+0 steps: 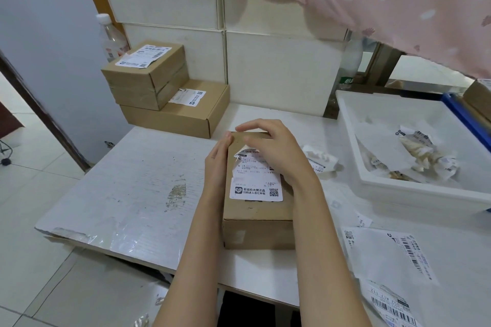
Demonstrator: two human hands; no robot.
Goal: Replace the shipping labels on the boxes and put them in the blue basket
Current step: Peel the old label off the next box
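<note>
Nearest, on the right of the white table point(132, 194): sheets of fresh white barcode labels point(393, 260).

Mid-table: the brown cardboard box point(255, 220), long side pointing away. Its old white shipping label point(255, 180) is half torn, far corner lifted, near part stuck flat.

Left hand point(218, 164) lies flat against the box's left side, fingers straight, bracing it. Right hand point(268, 146) arches over the far end, fingers curved down at the torn edge; can't tell if it pinches the flap.

Step in hand, as I read it: stripping the old label. Next needs a firm pinch on the loose corner and a low, slow pull, or it tears again.

Right: crumpled label scrap point(321, 160), then the white plastic tray point(350, 146) of peeled scraps. Blue basket's rim point(463, 117) sits just behind it.

Far left: two more brown boxes, stacked point(159, 95), labels on.
</note>
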